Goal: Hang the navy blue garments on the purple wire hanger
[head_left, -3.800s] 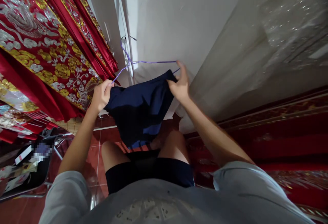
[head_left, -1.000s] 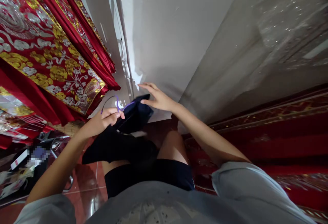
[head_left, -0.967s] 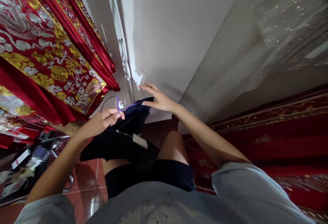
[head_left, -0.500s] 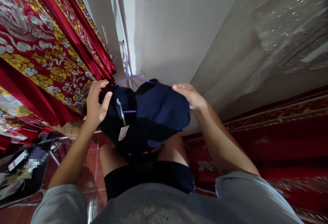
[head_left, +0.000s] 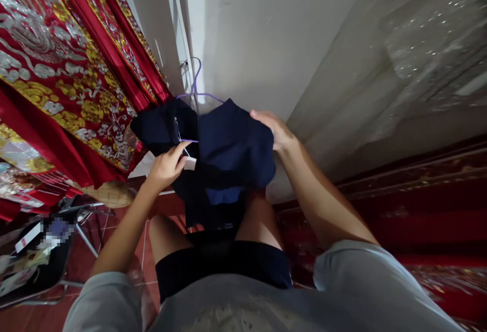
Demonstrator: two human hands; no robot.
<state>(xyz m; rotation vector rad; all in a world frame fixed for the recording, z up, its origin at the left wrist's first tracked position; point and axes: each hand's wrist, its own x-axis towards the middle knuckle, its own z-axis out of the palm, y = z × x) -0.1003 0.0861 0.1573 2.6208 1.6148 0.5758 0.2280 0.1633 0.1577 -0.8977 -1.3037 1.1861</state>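
Hanging ahead of the person's knees, near the pale wall (head_left: 262, 33), the dark blue garment (head_left: 234, 142) is draped over a purple hanger (head_left: 196, 79), whose hook stands up beside the slim white frame (head_left: 184, 28) and probably bears the weight, since neither hand is near it. The left hand (head_left: 167, 168) is narrowed to a pinch at the white tag (head_left: 190, 163) and its string, seemingly to keep it from swinging. The right hand (head_left: 277, 132) lies along the shoulder on its own side, thumb on top, perhaps to steady the cloth; its fingers are hidden behind, so how tightly they close cannot be told. Half a second ago the left hand was spread beside the other shoulder and the tag dangled free; now it has moved in to the tag, while the right hand stays at its edge
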